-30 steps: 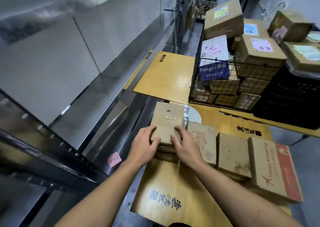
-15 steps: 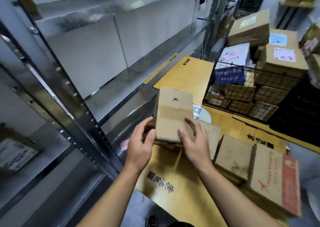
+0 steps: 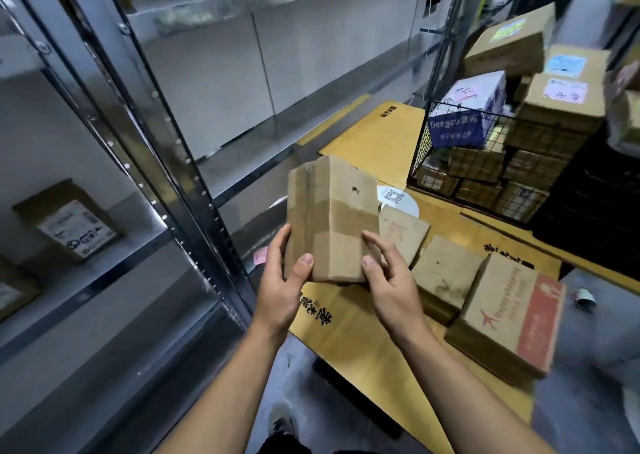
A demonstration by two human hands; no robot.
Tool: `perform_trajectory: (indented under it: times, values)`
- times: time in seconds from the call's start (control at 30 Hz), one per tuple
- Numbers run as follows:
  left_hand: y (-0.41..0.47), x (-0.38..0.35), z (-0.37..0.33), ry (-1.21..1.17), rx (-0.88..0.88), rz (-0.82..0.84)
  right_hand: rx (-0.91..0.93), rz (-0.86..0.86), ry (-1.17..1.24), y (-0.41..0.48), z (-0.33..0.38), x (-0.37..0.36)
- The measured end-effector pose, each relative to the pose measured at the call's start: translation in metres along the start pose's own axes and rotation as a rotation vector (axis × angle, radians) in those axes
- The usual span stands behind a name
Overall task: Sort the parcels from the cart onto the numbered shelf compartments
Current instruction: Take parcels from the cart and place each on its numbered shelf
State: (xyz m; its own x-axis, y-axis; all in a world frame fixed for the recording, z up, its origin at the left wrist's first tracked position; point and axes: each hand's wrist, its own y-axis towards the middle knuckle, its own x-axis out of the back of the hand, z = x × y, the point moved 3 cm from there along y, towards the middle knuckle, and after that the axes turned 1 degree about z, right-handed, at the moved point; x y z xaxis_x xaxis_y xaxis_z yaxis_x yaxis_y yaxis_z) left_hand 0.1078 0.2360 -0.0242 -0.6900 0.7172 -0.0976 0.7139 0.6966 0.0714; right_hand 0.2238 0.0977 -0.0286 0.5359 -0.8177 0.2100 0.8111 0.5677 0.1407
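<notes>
Your left hand [image 3: 280, 290] and right hand [image 3: 391, 280] hold one box [image 3: 332, 218] between them. Each thumb presses on its near face and the fingers curl round its lower edges. The box is raised clear of the worktop [image 3: 363, 332], tilted, and not yet in any compartment.

Just right of the grip, a row of boxes [image 3: 446, 277] lies on the worktop. Farther right and beyond, the cart [image 3: 419, 155] is heaped with parcels, some stacked above its rim.

Left of the grip stands the shelf [image 3: 242, 173]. Well left, a lower compartment holds one labelled parcel [image 3: 69, 225].

Assessment: the sort appears to be at an early stage. One placement is in hand and most of the load remains. The compartment numbers cannot be read.
</notes>
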Motion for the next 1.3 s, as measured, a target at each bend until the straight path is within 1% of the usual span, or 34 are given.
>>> perform_trajectory:
  times: [0.1,0.13,0.23,0.27,0.37,0.47,0.57,0.6,0.7,0.73,0.8,0.93,1.07,1.17,1.23,1.3]
  values:
    - [-0.011,-0.003,-0.006,0.067,-0.053,-0.043,-0.062,0.026,-0.091,-0.009,0.009,0.008]
    - [-0.014,-0.005,-0.009,0.097,-0.071,-0.046,-0.082,0.029,-0.084,-0.011,0.012,0.009]
    - [-0.018,-0.008,-0.015,0.169,-0.103,-0.032,-0.077,0.063,0.039,-0.019,0.022,0.003]
    - [-0.018,-0.008,-0.017,0.159,-0.112,-0.015,-0.069,0.065,0.079,-0.021,0.024,0.001]
    - [-0.016,0.001,-0.020,0.107,-0.112,0.007,-0.055,0.000,0.239,-0.022,0.029,0.003]
    - [-0.016,0.014,-0.028,0.199,-0.141,-0.035,-0.102,-0.055,0.416,-0.020,0.033,0.009]
    - [-0.017,0.019,-0.032,0.318,-0.124,0.020,-0.142,-0.038,0.475,-0.021,0.028,0.005]
    - [-0.018,0.020,-0.034,0.321,-0.116,0.037,-0.148,-0.032,0.506,-0.022,0.028,0.003]
    - [-0.020,0.026,-0.034,0.221,-0.060,0.073,-0.171,-0.009,0.610,-0.026,0.027,-0.001]
    - [-0.021,0.027,-0.033,0.199,-0.049,0.077,-0.170,-0.001,0.609,-0.027,0.027,-0.002]
    - [-0.025,0.031,-0.031,0.202,-0.056,0.051,-0.141,-0.009,0.534,-0.028,0.025,-0.003]
    - [-0.037,0.039,-0.030,0.259,-0.096,-0.024,-0.003,-0.011,0.205,-0.027,0.024,-0.004]
    - [-0.049,0.050,-0.031,0.348,-0.141,-0.108,0.017,0.098,0.059,-0.026,0.025,-0.011]
    - [-0.062,0.058,-0.034,0.407,-0.158,-0.178,-0.006,0.231,0.052,-0.026,0.026,-0.021]
    - [-0.072,0.065,-0.035,0.450,-0.163,-0.233,-0.026,0.343,0.116,-0.029,0.031,-0.033]
    - [-0.082,0.073,-0.037,0.520,-0.180,-0.290,-0.024,0.414,0.185,-0.036,0.036,-0.047]
